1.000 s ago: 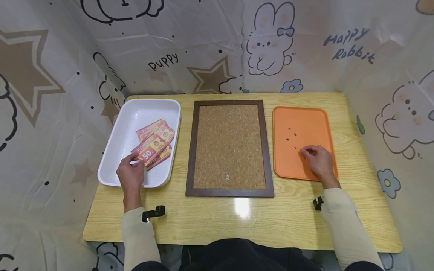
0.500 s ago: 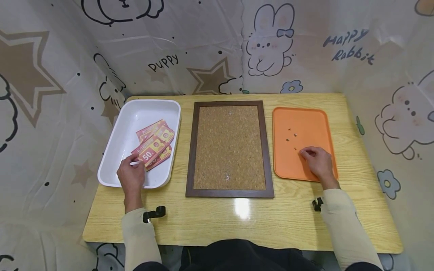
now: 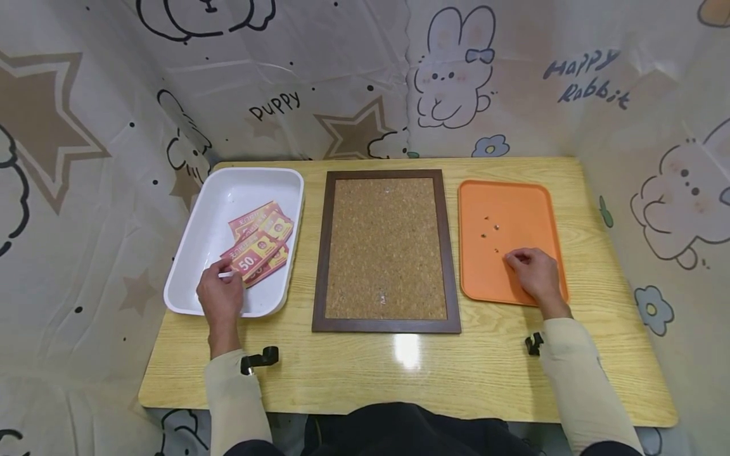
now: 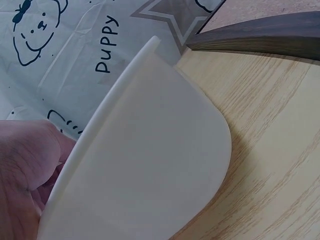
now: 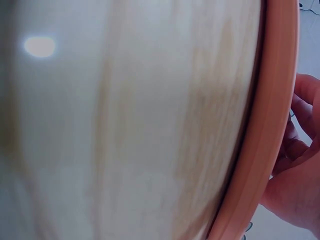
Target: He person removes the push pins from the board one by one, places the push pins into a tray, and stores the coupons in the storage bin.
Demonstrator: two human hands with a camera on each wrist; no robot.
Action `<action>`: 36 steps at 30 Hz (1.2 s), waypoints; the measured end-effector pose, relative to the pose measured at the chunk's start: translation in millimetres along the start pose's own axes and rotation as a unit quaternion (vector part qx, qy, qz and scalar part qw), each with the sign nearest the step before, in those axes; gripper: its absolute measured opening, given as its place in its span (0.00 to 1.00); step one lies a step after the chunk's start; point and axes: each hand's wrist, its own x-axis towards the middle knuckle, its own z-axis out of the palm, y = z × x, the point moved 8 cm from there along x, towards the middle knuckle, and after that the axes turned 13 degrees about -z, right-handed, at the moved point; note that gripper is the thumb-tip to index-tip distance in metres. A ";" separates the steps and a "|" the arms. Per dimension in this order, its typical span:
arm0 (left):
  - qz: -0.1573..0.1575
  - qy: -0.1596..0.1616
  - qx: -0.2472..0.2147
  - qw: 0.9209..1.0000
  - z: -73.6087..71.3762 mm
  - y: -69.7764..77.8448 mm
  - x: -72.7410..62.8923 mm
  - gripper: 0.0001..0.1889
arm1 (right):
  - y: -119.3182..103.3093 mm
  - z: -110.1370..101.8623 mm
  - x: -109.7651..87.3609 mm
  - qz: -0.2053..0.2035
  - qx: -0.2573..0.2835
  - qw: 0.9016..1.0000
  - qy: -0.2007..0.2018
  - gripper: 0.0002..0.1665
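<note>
Several red and yellow coupons [image 3: 253,255] marked 50 lie overlapping in a white plastic basin [image 3: 213,190]. My left hand [image 3: 221,294] reaches over the basin's near rim and pinches a small white strip [image 3: 226,273] beside the coupons; its kind cannot be made out. On the orange tray [image 3: 504,278] lie several tiny metallic thumbtacks [image 3: 497,227]. My right hand [image 3: 535,272] is above the tray's near right part, thumb and forefinger together close to the nearest tack. A tiny pale speck shows at these fingertips, too small to identify. Between both containers lies a brown-framed cork board [image 3: 388,247].
Everything stands on a light wooden table [image 3: 353,373]. Printed cloth walls [image 3: 342,76] rise behind it and at both sides. The basin's high side [image 4: 150,140] hides most of the left hand in its wrist view; the tray's rim [image 5: 272,100] partly covers the right fingers.
The head view has shifted very slightly. Both hands hold their places, and the coupons, tacks and board stay where they were.
</note>
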 end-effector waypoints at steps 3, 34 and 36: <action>-0.007 -0.004 0.002 1.000 0.5 -0.5 0.7 0.21 | 1.2 0.5 0.8 -0.008 -0.005 1.000 0.000 0.23; -0.015 -0.033 0.006 0.999 2.2 2.8 1.1 0.22 | 0.5 -5.9 9.3 0.013 0.010 1.000 -0.013 0.26; -0.007 -0.033 0.004 0.999 0.7 6.7 1.1 0.22 | 0.2 -7.9 11.2 0.019 0.016 1.000 -0.013 0.28</action>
